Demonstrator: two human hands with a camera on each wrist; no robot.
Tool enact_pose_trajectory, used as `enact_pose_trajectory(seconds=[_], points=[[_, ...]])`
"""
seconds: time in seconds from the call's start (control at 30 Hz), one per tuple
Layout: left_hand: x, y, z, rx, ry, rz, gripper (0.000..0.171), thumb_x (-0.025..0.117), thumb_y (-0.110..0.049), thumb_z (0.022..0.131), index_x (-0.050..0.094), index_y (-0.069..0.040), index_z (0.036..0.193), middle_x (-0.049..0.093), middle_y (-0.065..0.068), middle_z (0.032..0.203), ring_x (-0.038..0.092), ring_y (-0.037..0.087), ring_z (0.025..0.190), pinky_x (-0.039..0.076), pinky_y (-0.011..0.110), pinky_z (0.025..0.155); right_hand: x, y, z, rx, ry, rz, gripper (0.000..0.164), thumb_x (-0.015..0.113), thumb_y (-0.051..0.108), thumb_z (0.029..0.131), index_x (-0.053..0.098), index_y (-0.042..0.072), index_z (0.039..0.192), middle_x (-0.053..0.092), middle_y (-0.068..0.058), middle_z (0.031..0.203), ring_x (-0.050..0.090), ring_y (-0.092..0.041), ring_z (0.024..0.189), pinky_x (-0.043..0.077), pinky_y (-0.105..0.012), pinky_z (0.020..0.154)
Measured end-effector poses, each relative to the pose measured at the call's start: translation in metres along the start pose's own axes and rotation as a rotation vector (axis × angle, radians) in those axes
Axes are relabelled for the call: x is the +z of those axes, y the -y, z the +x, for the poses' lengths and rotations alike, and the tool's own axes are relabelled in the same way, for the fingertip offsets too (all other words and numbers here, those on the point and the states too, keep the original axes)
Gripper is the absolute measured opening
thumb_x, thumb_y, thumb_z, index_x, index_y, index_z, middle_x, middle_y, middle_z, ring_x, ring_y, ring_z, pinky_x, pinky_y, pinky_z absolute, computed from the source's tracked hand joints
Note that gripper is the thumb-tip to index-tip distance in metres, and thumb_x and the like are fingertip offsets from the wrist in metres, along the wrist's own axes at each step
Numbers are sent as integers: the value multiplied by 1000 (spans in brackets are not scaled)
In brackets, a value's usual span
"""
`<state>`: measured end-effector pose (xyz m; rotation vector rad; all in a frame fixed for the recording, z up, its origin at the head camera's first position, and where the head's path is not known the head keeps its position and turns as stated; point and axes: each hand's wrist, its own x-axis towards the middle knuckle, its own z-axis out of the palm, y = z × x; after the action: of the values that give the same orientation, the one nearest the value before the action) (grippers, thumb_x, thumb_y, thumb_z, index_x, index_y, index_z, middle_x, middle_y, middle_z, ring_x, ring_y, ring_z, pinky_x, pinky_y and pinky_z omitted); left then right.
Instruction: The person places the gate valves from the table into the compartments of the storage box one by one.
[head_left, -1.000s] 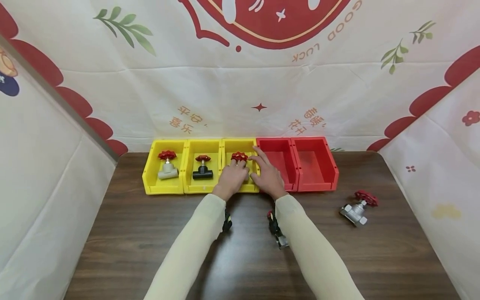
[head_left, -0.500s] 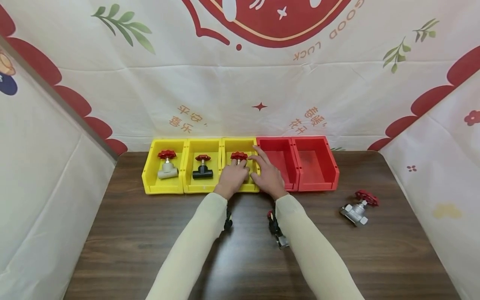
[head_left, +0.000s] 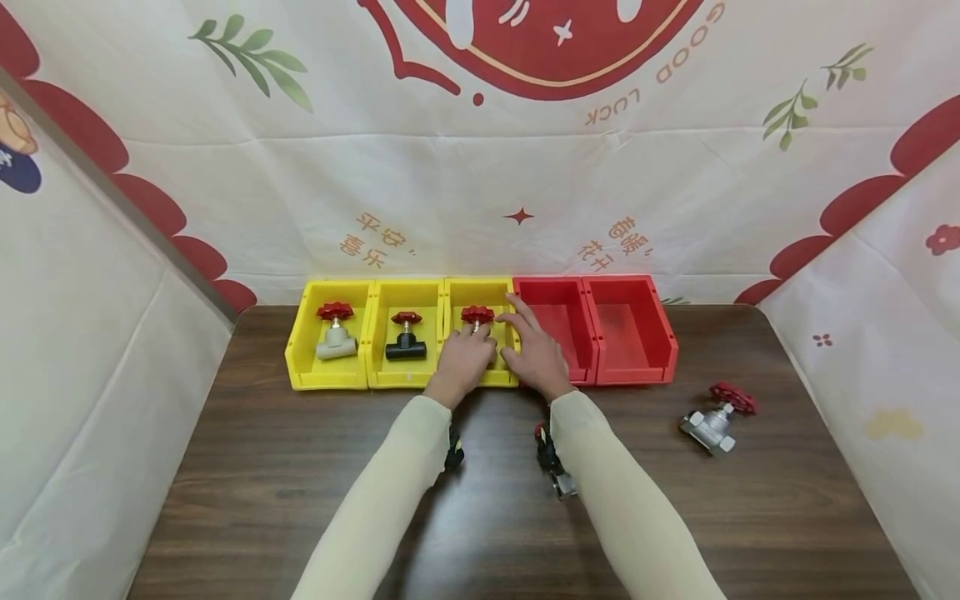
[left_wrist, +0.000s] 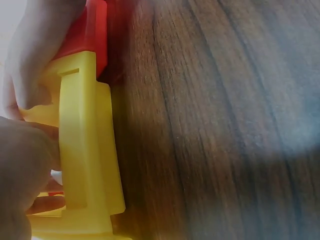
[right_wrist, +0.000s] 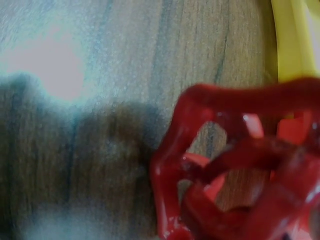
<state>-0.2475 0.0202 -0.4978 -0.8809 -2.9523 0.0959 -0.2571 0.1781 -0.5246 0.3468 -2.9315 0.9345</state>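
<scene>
Valve with a scalloped red handwheel (head_left: 477, 314) sat inside the third yellow moulded-plastic bin (head_left: 474, 290) from the left, its wheel toward the rear wall. The left hand (head_left: 461, 363) grasped this valve, fingers curled over the stem just below the wheel and hiding most of the body. The right hand (head_left: 542, 357) was unclenched and held nothing, fingers spread and thumb apart at the bin's right-hand wall; contact with that wall could not be determined. Adjacent yellow bins contained a matte pale-grey valve (head_left: 336, 343) and a black valve (head_left: 406, 347), each with a cylindrical body. Two red plastic bins (head_left: 628, 333) adjoined on the right. A silvery metal valve (head_left: 711, 427) with angular ends lay on the dark wood-grain table (head_left: 480, 550). Near the right wrist camera, a glossy red lobed handwheel (right_wrist: 200, 102) showed open spokes.
</scene>
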Motion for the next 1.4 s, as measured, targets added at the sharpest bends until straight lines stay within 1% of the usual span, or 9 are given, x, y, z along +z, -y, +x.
enact_pose_trajectory(seconds=[0.2, 0.37, 0.6, 0.77, 0.83, 0.97, 1.1, 1.27, 1.4], points=[[3, 0, -17, 14, -111, -6, 17, 58, -17, 94, 70, -15, 106, 58, 5, 124, 53, 26, 113, 43, 42, 94, 2, -1, 1, 8, 13, -5, 57, 65, 21, 78, 51, 33, 132, 6, 26, 155, 53, -25, 106, 49, -53, 78], [-1, -4, -35, 29, -198, -37, 21, 60, -26, 93, 68, -18, 110, 57, 2, 127, 50, 27, 122, 34, 50, 103, 3, 0, 2, 5, 7, -19, 57, 65, 21, 77, 51, 33, 131, 7, 26, 155, 53, -24, 106, 50, -52, 77], [-6, -2, -61, 49, -401, -32, 36, 54, -41, 95, 64, -22, 123, 55, 1, 136, 40, 29, 133, 22, 60, 107, 2, -1, 2, 2, 7, -17, 58, 67, 21, 76, 51, 31, 131, 9, 24, 155, 56, -23, 96, 52, -50, 74], [-9, 5, -80, 56, -515, -67, 52, 47, -54, 93, 56, -26, 136, 41, 1, 148, 28, 31, 140, 7, 68, 106, 3, -1, 1, 3, -3, -14, 57, 66, 21, 77, 52, 31, 130, 9, 25, 155, 52, -24, 107, 51, -52, 77], [-10, 10, -88, 57, -532, -88, 57, 42, -59, 93, 50, -28, 141, 35, 1, 152, 23, 32, 141, 5, 71, 103, 3, -1, 1, 14, -6, -9, 57, 67, 21, 76, 52, 32, 130, 8, 26, 154, 50, -24, 113, 50, -54, 80], [-9, 25, -102, 46, -533, -115, 65, 30, -67, 93, 40, -32, 146, 24, 1, 157, 17, 34, 142, 4, 77, 98, 4, 0, 0, 34, -1, -9, 58, 70, 21, 76, 51, 33, 130, 8, 26, 154, 48, -24, 117, 48, -57, 84], [-5, 46, -110, 20, -558, -135, 67, 27, -69, 92, 40, -32, 146, 24, 0, 157, 14, 34, 143, 1, 77, 98, 3, 1, 1, 40, 4, 2, 58, 68, 20, 76, 51, 32, 130, 8, 27, 154, 51, -24, 110, 48, -57, 83], [5, 73, -114, -21, -606, -142, 66, 32, -69, 91, 42, -31, 145, 25, 0, 156, 15, 35, 143, -3, 74, 100, 3, 0, 1, 42, 3, 11, 57, 67, 20, 75, 52, 32, 129, 8, 28, 153, 50, -24, 110, 46, -59, 83], [12, 92, -113, -77, -582, -122, 68, 37, -68, 89, 35, -34, 148, 23, 1, 157, 13, 35, 143, -5, 73, 100, 3, 0, 1, 41, 5, 17, 58, 68, 20, 75, 52, 32, 129, 7, 29, 153, 49, -23, 112, 46, -59, 83]])
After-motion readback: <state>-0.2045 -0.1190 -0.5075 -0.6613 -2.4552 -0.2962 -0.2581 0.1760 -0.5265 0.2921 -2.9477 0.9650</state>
